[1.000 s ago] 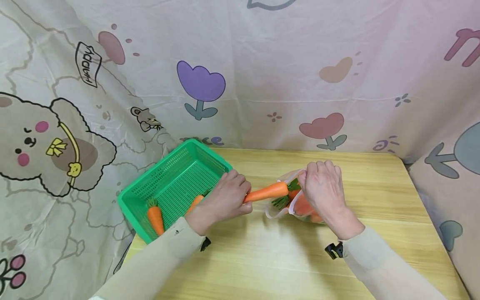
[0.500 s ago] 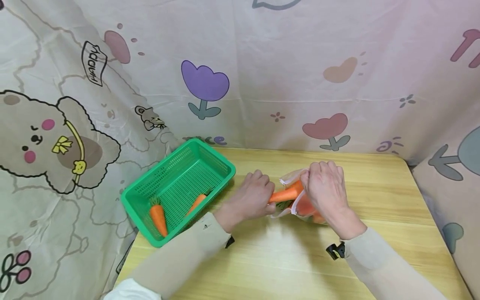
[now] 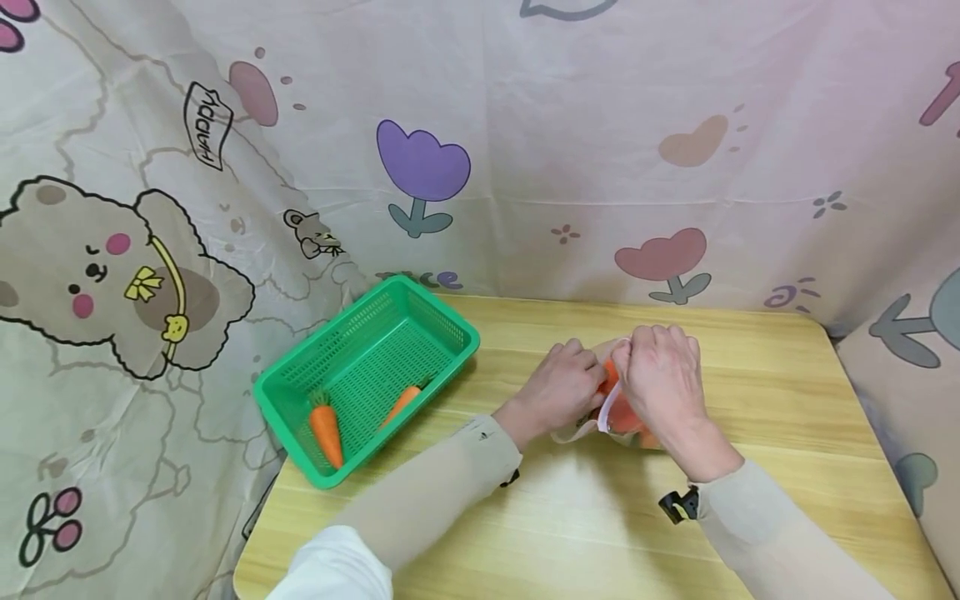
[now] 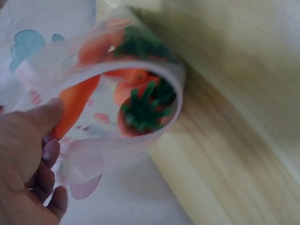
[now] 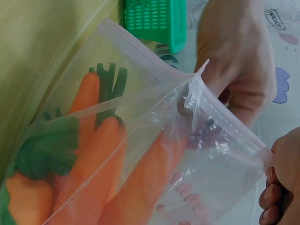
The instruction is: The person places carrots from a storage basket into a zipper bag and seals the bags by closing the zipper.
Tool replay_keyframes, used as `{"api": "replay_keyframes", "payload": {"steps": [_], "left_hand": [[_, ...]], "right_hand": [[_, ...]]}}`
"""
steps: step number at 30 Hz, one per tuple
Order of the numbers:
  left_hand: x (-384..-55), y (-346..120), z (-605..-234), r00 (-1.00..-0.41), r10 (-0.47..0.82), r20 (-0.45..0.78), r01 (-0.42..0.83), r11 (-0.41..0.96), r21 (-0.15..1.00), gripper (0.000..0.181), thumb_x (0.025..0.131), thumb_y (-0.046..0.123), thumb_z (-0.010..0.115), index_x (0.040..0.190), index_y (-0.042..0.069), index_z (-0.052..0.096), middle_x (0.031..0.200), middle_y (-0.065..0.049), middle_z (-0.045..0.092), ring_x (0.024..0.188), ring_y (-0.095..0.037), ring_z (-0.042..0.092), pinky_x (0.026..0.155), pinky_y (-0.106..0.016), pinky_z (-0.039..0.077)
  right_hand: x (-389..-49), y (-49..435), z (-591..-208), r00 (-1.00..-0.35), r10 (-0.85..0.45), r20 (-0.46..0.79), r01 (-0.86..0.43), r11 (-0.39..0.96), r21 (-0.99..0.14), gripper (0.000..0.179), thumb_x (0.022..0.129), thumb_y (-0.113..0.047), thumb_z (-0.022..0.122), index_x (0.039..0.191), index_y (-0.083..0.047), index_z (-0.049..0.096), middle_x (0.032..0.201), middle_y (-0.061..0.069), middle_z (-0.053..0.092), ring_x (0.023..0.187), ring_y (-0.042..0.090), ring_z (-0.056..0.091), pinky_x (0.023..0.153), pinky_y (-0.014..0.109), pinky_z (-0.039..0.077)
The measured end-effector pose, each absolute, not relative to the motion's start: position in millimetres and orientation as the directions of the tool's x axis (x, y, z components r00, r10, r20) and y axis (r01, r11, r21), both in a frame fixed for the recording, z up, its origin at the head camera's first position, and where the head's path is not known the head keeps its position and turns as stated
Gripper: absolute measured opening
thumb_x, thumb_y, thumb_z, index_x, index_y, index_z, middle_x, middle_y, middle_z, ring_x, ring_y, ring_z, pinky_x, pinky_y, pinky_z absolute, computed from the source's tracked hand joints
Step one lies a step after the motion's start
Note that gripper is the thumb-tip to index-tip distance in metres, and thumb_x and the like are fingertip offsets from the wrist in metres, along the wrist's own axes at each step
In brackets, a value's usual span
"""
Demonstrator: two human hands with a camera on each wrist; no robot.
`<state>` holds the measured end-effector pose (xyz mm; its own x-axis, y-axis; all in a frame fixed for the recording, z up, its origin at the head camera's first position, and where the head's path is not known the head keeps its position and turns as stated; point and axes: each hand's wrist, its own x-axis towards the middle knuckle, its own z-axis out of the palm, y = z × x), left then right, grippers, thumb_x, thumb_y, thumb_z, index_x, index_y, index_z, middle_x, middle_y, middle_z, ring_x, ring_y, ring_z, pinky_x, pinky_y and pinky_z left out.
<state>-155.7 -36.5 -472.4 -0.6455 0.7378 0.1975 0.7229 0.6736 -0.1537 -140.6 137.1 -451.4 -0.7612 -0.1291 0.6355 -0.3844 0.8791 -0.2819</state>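
My left hand [image 3: 558,387] pinches an orange carrot [image 4: 77,105] between thumb and fingers at the mouth of a clear plastic zip bag [image 5: 225,173]. In the right wrist view, much of the carrot shows through the film, slanting down into the bag. My right hand [image 3: 663,371] grips the bag's white-edged rim at one side and holds the mouth apart. Several carrots [image 5: 84,164] with green tops lie inside the bag. A round orange piece with a green leafy top [image 4: 143,112] faces the opening in the left wrist view.
A green perforated basket [image 3: 382,358] stands at the left of the wooden table [image 3: 570,533]. One carrot [image 3: 326,435] lies near its left end and another carrot [image 3: 402,404] by its front wall. A printed cloth [image 3: 540,125] hangs behind the table.
My left hand has moved right, taking the carrot from outside the bag into its mouth. My right hand keeps its grip on the rim. The head view has shifted slightly.
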Motion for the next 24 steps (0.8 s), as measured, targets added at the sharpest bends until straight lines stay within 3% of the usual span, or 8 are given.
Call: {"api": "replay_keyframes", "payload": {"steps": [5,7,12,15,20,24], "left_hand": [[-156,-28,-478,-0.607,0.774,0.182,0.752,0.633,-0.184,0.019,0.088,0.042,0.081,0.097,0.027,0.075,0.098,0.013,0.075,0.096,-0.013,0.058,0.076,-0.028,0.045],[-156,-26,-479,-0.596,0.783,0.177,0.761,0.621,-0.187,0.017,0.09,0.041,0.08,0.099,0.028,0.076,0.102,0.015,0.077,0.099,-0.012,0.059,0.077,-0.027,0.045],[-157,-32,-478,-0.601,0.781,0.17,0.766,0.623,-0.155,0.033,0.087,0.05,0.084,0.108,0.027,0.075,0.112,0.015,0.076,0.106,-0.013,0.057,0.082,-0.027,0.044],[-159,-41,-476,-0.616,0.766,0.186,0.761,0.639,-0.113,0.03,0.092,0.05,0.079,0.108,0.026,0.073,0.109,0.012,0.074,0.107,-0.015,0.058,0.083,-0.028,0.045],[-164,-58,-470,-0.665,0.72,0.201,0.726,0.686,-0.057,0.013,0.106,0.033,0.062,0.108,0.025,0.072,0.107,0.008,0.07,0.107,-0.016,0.056,0.089,-0.031,0.046],[-169,-70,-466,-0.696,0.687,0.209,0.691,0.72,-0.063,0.015,0.107,0.031,0.058,0.105,0.024,0.071,0.103,0.007,0.067,0.101,-0.017,0.053,0.088,-0.032,0.045]], "right_hand": [[-140,140,-451,-0.775,-0.108,0.623,-0.372,0.875,-0.311,0.025,0.089,-0.009,0.052,0.066,-0.007,0.044,0.061,0.009,0.042,0.064,0.037,0.041,0.063,0.044,0.031],[-140,141,-451,-0.778,-0.1,0.62,-0.367,0.874,-0.319,0.025,0.088,-0.009,0.053,0.065,-0.008,0.043,0.06,0.01,0.042,0.064,0.038,0.041,0.063,0.045,0.031],[-141,142,-450,-0.77,-0.099,0.63,-0.368,0.876,-0.311,0.026,0.088,-0.01,0.052,0.064,-0.007,0.043,0.059,0.01,0.042,0.063,0.038,0.041,0.062,0.045,0.031],[-141,142,-450,-0.753,-0.111,0.649,-0.383,0.875,-0.295,0.025,0.087,-0.009,0.051,0.064,-0.006,0.043,0.058,0.01,0.041,0.061,0.037,0.04,0.061,0.044,0.03],[-140,143,-449,-0.736,-0.131,0.664,-0.403,0.873,-0.275,0.023,0.085,-0.009,0.052,0.064,-0.006,0.044,0.058,0.009,0.041,0.061,0.037,0.04,0.061,0.043,0.03],[-140,143,-449,-0.759,-0.141,0.636,-0.393,0.878,-0.274,0.024,0.086,-0.009,0.055,0.064,-0.007,0.045,0.059,0.008,0.042,0.063,0.037,0.043,0.062,0.043,0.03]]}}
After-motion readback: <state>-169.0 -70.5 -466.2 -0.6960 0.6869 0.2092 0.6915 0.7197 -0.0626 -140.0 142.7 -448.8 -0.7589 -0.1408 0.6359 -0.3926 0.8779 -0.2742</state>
